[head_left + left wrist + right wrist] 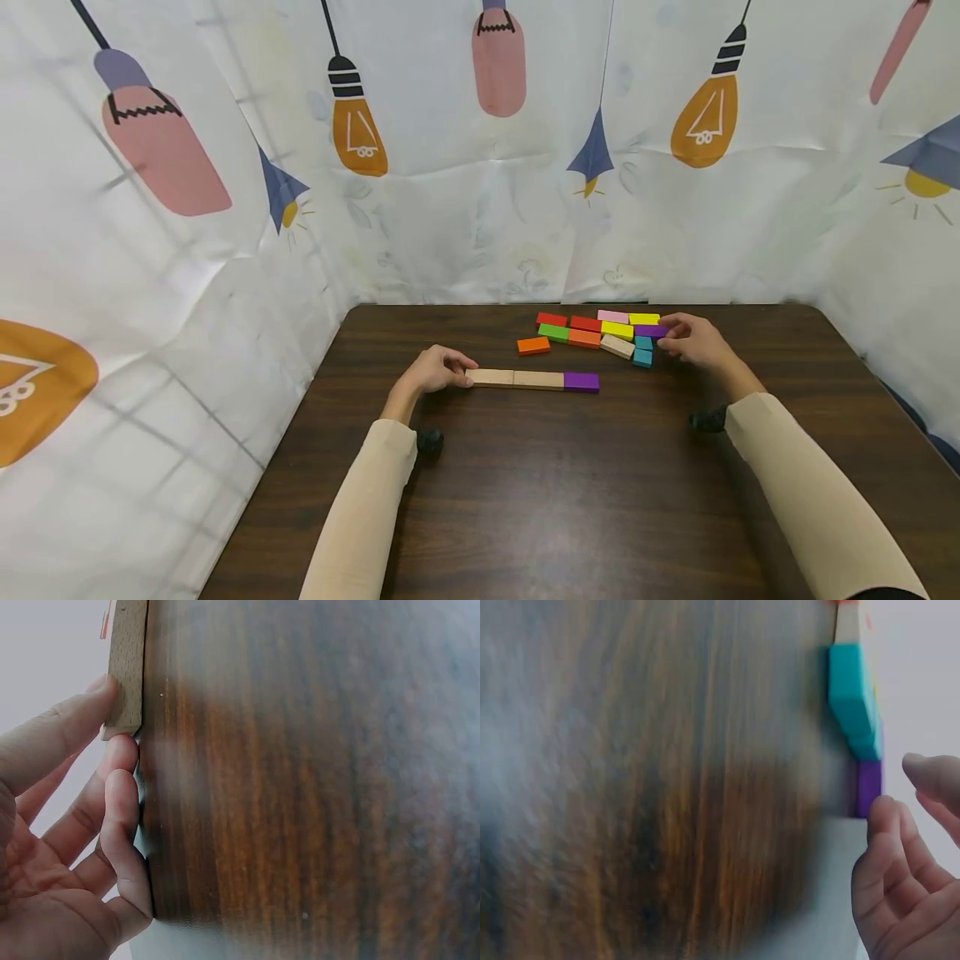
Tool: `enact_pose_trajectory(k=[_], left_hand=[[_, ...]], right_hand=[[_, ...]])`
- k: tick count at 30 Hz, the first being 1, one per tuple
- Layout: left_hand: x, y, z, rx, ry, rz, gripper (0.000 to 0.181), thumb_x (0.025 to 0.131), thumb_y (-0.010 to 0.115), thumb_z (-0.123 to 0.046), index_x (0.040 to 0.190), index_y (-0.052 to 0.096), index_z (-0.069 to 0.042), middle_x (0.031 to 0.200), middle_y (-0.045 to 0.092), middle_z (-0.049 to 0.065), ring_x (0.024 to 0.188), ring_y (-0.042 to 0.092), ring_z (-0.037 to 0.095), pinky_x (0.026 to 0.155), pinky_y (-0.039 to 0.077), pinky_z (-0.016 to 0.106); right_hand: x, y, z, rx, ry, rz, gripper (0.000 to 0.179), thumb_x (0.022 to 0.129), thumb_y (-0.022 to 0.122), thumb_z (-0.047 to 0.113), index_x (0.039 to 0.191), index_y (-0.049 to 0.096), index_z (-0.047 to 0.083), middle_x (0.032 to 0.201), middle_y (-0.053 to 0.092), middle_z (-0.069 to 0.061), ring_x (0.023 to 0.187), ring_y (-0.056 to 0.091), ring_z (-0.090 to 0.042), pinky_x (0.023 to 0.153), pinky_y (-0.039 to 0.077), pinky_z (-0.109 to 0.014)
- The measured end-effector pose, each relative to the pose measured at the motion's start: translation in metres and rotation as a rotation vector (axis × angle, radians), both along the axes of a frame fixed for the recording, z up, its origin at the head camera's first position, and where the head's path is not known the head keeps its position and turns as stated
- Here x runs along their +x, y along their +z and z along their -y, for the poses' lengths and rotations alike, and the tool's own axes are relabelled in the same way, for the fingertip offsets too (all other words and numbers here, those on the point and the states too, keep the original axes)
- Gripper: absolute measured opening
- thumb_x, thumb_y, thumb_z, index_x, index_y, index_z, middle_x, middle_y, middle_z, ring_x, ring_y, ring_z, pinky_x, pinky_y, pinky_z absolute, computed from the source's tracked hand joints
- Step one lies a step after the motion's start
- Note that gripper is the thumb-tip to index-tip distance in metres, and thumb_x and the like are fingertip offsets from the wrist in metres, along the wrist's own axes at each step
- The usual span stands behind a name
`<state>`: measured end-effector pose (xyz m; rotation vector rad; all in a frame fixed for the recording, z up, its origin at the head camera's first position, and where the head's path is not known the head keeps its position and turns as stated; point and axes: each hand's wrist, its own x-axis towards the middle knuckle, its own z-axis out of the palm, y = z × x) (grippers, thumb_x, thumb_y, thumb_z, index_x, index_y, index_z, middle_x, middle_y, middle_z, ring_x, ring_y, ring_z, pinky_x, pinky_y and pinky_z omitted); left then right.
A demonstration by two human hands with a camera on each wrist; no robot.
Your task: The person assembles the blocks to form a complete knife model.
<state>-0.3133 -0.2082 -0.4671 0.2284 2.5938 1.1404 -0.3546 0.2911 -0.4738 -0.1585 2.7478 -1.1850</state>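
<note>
A short row on the table joins two plain wooden blocks, the left one [491,378] and the right one [538,381], with a purple block [581,382] at its right end. My left hand [438,369] pinches the row's left end; the left wrist view shows its fingertips on the side and end of the wooden block [127,667]. Farther back, my right hand [697,340] reaches to another purple block [649,332] at the right of a colored cluster. In the right wrist view, one fingertip meets that block's end [868,787], while the thumb [926,769] stands apart from it.
Behind the row, the cluster holds red [586,323], pink [613,317], yellow [617,330], green [553,332], orange [584,337], plain wood [617,347] and blue [642,357] blocks. One orange block [533,345] lies left of it. A patterned curtain [480,233] borders the table's back.
</note>
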Motion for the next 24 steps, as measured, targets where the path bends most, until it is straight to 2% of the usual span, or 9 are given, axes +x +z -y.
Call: enact_pose_trajectory(k=[3, 7, 11, 18, 24], left_hand=[[0.000, 0.000, 0.000, 0.004, -0.002, 0.006, 0.025, 0.089, 0.082, -0.020, 0.114, 0.080, -0.017, 0.094, 0.070, 0.004, 0.086, 0.061, 0.019, 0.086, 0.051, 0.039], [0.000, 0.000, 0.002, 0.024, -0.011, 0.010, 0.026, 0.089, 0.082, -0.019, 0.115, 0.079, -0.015, 0.093, 0.071, 0.007, 0.085, 0.062, 0.020, 0.088, 0.052, 0.041], [0.000, -0.002, 0.004, 0.034, -0.014, 0.016, 0.027, 0.090, 0.081, -0.018, 0.116, 0.079, -0.015, 0.094, 0.072, 0.007, 0.085, 0.063, 0.019, 0.089, 0.052, 0.040], [-0.001, -0.002, 0.005, 0.040, -0.013, 0.030, 0.027, 0.090, 0.080, -0.017, 0.117, 0.079, -0.015, 0.094, 0.073, 0.006, 0.085, 0.064, 0.019, 0.089, 0.052, 0.041], [-0.002, -0.001, 0.005, 0.044, -0.008, 0.042, 0.027, 0.090, 0.081, -0.018, 0.116, 0.079, -0.015, 0.095, 0.072, 0.005, 0.086, 0.062, 0.019, 0.089, 0.051, 0.041]], right_hand=[[-0.004, -0.002, -0.004, -0.004, 0.005, 0.034, 0.053, 0.101, 0.066, 0.018, 0.147, 0.047, -0.001, 0.119, 0.057, -0.026, 0.090, 0.066, -0.025, 0.075, 0.058, -0.031], [-0.009, -0.002, -0.006, -0.004, 0.002, 0.076, 0.057, 0.101, 0.066, 0.018, 0.150, 0.044, 0.000, 0.121, 0.054, -0.028, 0.092, 0.064, -0.027, 0.077, 0.059, -0.031], [-0.014, -0.002, -0.006, -0.003, -0.006, 0.103, 0.054, 0.102, 0.064, 0.016, 0.150, 0.045, 0.001, 0.119, 0.052, -0.026, 0.090, 0.061, -0.026, 0.073, 0.056, -0.028], [-0.019, -0.005, -0.008, 0.007, 0.001, 0.115, 0.047, 0.103, 0.062, 0.013, 0.146, 0.048, 0.002, 0.127, 0.050, -0.029, 0.089, 0.057, -0.026, 0.069, 0.055, -0.029], [-0.024, -0.005, -0.011, 0.015, 0.020, 0.119, 0.044, 0.102, 0.063, 0.015, 0.142, 0.051, 0.002, 0.118, 0.052, -0.023, 0.086, 0.056, -0.024, 0.068, 0.055, -0.030]])
